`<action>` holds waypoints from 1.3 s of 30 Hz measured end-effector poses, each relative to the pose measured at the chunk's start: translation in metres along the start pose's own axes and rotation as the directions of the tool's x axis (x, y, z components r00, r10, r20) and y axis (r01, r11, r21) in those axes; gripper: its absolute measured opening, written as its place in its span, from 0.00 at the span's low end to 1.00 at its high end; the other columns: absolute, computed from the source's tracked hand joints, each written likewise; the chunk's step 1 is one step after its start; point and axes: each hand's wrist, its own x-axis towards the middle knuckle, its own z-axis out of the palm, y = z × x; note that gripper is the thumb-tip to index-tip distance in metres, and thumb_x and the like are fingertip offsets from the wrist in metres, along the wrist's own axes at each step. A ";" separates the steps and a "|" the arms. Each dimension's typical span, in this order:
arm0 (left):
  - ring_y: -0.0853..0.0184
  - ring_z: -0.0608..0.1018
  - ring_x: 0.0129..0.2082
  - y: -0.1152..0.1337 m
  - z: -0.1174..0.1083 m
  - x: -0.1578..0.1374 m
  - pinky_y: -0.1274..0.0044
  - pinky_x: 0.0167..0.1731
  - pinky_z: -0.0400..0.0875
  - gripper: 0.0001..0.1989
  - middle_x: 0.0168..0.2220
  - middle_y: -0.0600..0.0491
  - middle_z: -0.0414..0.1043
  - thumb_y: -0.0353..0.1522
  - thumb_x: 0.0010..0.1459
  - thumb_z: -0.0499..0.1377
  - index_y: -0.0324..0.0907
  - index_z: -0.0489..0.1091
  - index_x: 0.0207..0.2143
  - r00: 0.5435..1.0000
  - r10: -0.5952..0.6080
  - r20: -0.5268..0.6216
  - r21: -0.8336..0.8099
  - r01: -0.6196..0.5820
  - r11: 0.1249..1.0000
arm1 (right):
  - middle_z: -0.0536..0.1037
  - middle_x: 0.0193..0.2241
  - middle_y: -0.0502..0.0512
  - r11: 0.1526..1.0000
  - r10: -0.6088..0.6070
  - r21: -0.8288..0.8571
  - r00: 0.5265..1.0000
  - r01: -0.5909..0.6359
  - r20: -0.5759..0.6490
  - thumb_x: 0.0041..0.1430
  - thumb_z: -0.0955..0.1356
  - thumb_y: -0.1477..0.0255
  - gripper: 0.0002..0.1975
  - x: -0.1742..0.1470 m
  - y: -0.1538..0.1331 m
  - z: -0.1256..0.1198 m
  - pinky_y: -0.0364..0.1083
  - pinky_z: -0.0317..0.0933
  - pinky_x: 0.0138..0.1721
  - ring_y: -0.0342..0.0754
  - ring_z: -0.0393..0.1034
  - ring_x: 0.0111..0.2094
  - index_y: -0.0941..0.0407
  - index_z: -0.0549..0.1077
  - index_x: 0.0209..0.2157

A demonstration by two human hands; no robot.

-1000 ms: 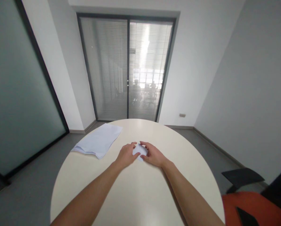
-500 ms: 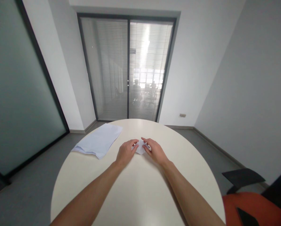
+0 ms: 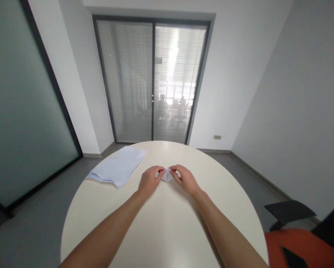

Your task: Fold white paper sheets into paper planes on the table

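A small piece of folded white paper (image 3: 167,176) is held between my two hands, above the far middle part of the round table. My left hand (image 3: 151,179) pinches its left side between thumb and fingers. On the other side, my right hand (image 3: 185,179) pinches the paper the same way. A dark crease or gap runs down the paper's middle. Parts of its sides are hidden behind my fingertips.
White paper sheets (image 3: 117,165) lie in a loose stack at the left edge of the round cream table (image 3: 167,223). An orange chair with a black armrest (image 3: 290,213) stands at the right. Beyond the table is a glass door with blinds (image 3: 125,82).
The fingers of both hands have closed in tighter on the paper, from a looser hold to a pinch. The paper shows a line down its middle now. The stack is unmoved.
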 end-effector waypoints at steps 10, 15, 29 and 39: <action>0.66 0.76 0.39 -0.001 -0.001 0.001 0.74 0.44 0.69 0.07 0.37 0.54 0.76 0.35 0.65 0.55 0.44 0.72 0.38 0.998 0.005 -0.069 -0.063 -0.009 0.998 | 0.79 0.40 0.54 0.988 0.095 0.128 0.994 -0.088 -0.051 0.68 0.62 0.62 0.12 -0.001 0.002 0.000 0.49 0.68 0.44 0.50 0.73 0.42 0.52 0.74 0.44; 0.66 0.77 0.39 -0.005 -0.002 0.002 0.75 0.43 0.69 0.07 0.38 0.54 0.77 0.35 0.65 0.55 0.44 0.71 0.38 0.994 -0.055 -0.092 -0.116 0.044 0.992 | 0.79 0.40 0.57 0.968 0.170 0.205 0.979 -0.145 -0.111 0.66 0.63 0.59 0.13 -0.001 0.011 0.001 0.51 0.68 0.45 0.52 0.73 0.43 0.53 0.73 0.41; 0.63 0.79 0.39 -0.039 0.009 0.010 0.71 0.43 0.73 0.09 0.37 0.50 0.76 0.38 0.62 0.56 0.42 0.68 0.39 0.929 -0.311 -0.202 -0.480 0.183 0.858 | 0.77 0.33 0.56 0.867 0.353 0.457 0.892 -0.198 -0.283 0.60 0.67 0.54 0.18 0.000 0.034 -0.001 0.50 0.67 0.41 0.50 0.73 0.35 0.55 0.70 0.39; 0.64 0.80 0.36 -0.052 0.013 0.016 0.71 0.38 0.74 0.18 0.36 0.49 0.76 0.46 0.58 0.59 0.42 0.64 0.40 0.859 -0.489 -0.152 -0.713 0.248 0.656 | 0.78 0.31 0.54 0.746 0.471 0.623 0.847 -0.234 -0.245 0.55 0.70 0.51 0.21 -0.001 0.042 -0.004 0.49 0.66 0.38 0.51 0.74 0.37 0.54 0.67 0.37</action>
